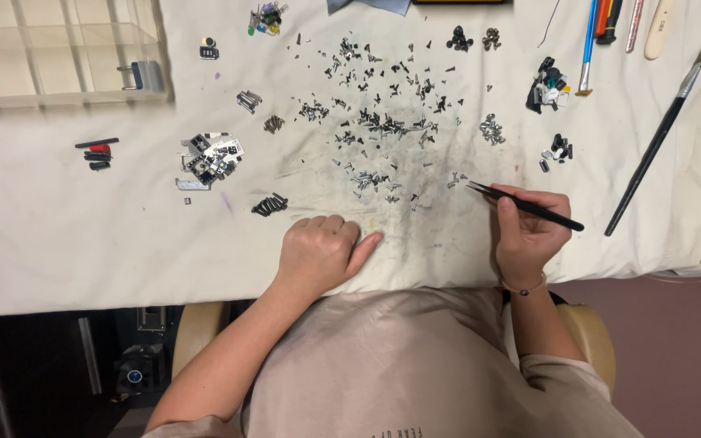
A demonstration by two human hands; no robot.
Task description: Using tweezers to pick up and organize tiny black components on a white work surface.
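My right hand [529, 231] grips black tweezers [541, 211] whose tips point left, close to a few small screws on the white cloth [58, 235]. My left hand [322, 247] rests on the cloth as a loose fist, holding nothing. A wide scatter of several small dark and silver screws [383, 122] lies just beyond both hands, over a smudged grey patch. A small row of black screws [270, 204] sits just left of and above my left hand.
Sorted heaps lie around: grey and white small parts [211, 156], silver rings [492, 130], black parts [548, 85], red and black pieces [97, 152]. A long paintbrush [655, 144] and several tools [606, 20] lie at the right. A clear plastic organiser [62, 49] stands at the top left.
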